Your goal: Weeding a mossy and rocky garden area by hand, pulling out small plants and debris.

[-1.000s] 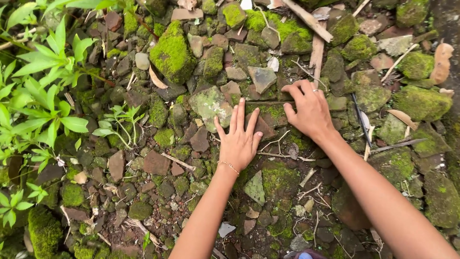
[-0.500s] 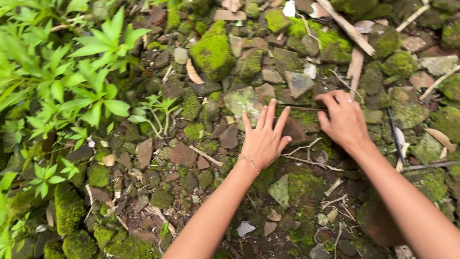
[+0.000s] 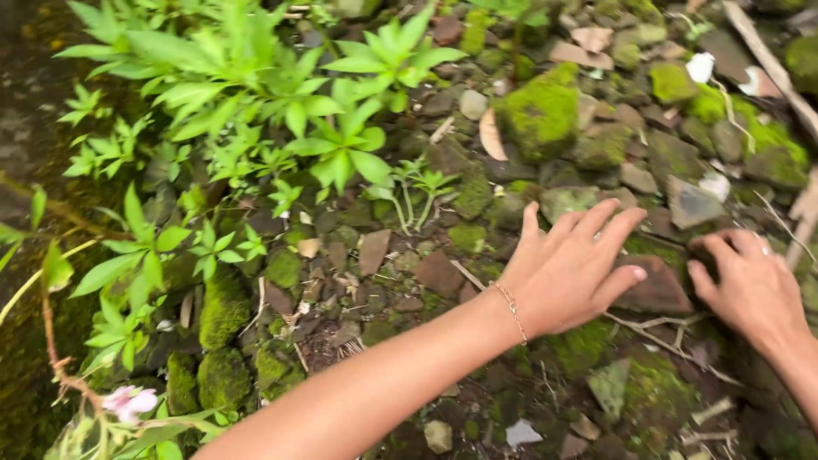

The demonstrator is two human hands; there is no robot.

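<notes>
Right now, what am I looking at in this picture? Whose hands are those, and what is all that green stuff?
The picture comes from a small camera worn on a person's head, looking down, so you see what that person sees. The two bare hands belong to that person.

The left hand lies flat with fingers spread, and has a thin bracelet at the wrist. Its fingertips touch a flat brown stone. The right hand curls its fingers at the other side of that same stone. Neither hand has lifted anything.

The ground is covered with many small stones. Some have soft green moss on them, like the big mossy rock. Leafy plants grow on the left, and a little pink flower shows in the bottom corner.
</notes>
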